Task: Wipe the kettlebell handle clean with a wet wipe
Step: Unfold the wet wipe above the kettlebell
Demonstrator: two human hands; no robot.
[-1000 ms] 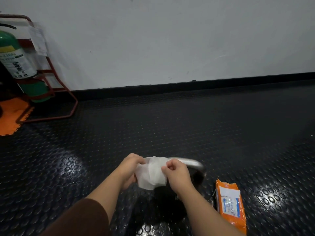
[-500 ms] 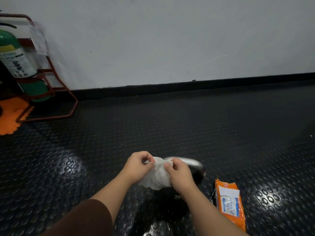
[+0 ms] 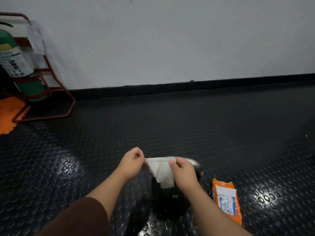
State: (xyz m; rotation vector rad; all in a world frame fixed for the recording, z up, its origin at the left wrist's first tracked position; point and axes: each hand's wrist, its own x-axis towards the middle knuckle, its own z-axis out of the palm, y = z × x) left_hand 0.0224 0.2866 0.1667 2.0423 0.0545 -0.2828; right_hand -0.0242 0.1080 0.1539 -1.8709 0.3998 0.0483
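While both hands pinch wet wipe (image 3: pixel 162 172), kettlebell handle (image 3: pixel 190 161) just behind, left hand (image 3: pixel 132 163), right hand (image 3: pixel 183 172)

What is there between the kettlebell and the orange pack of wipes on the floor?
In the head view, only bare studded black floor lies between the kettlebell and the orange wipes pack. The right forearm crosses above that gap.

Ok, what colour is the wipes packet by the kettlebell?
Orange, with a white-and-blue label, wipes packet; head view.
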